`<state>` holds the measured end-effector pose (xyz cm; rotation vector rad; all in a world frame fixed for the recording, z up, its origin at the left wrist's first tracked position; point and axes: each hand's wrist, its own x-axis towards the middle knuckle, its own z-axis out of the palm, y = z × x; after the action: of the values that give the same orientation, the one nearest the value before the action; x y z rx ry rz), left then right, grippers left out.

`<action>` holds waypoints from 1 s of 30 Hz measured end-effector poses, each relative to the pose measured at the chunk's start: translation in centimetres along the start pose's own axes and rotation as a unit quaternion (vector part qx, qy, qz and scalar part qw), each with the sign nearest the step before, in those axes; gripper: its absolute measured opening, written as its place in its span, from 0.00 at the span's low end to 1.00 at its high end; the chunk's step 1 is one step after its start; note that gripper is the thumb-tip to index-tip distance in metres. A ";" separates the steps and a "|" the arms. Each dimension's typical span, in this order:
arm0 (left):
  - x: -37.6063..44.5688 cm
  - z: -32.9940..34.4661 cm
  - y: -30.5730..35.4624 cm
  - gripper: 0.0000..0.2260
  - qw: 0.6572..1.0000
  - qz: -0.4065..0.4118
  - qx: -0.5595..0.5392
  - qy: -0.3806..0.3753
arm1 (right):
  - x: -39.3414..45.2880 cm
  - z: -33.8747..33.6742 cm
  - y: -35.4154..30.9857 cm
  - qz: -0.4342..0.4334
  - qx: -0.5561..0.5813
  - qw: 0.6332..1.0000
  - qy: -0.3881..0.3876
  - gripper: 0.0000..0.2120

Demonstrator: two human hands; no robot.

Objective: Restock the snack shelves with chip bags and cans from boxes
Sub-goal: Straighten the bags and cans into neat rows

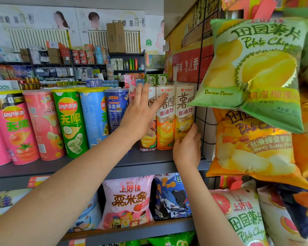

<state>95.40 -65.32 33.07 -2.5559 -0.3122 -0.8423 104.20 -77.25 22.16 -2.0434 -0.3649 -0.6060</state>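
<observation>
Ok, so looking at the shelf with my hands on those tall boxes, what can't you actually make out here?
All in the head view:
- Leftmost tall box: the left hand covers most of its front.
- Rightmost tall box: the right hand hides its lower corner.
- Price tag on the shelf edge: print blurred.
- Grapefruit chip bag: cut off by the bottom edge.
- Restock boxes: none can be picked out.

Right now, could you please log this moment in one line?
left hand: flat on chip boxes | right hand: touches rightmost box | shelf
</observation>
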 end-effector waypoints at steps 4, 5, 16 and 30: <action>-0.6 -0.7 0.4 0.59 1.000 -0.001 -0.011 0.012 | -0.9 -0.1 -0.1 -0.032 0.007 0.998 0.049 0.34; -1.3 -0.8 0.6 0.55 0.999 -0.004 -0.025 0.039 | -1.5 -0.2 -0.3 -0.066 0.019 0.994 0.083 0.32; -22.5 6.9 1.8 0.16 0.907 -0.214 -0.318 0.174 | -16.4 3.0 2.3 -0.113 0.174 0.975 -0.081 0.07; -27.1 14.9 2.1 0.36 0.754 -0.383 -0.526 -0.093 | -18.9 6.5 6.0 0.022 0.230 0.935 -0.270 0.38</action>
<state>82.31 -62.35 5.11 -3.6145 -1.3585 -1.2975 93.07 -75.03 4.64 -1.7216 -0.7064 0.0892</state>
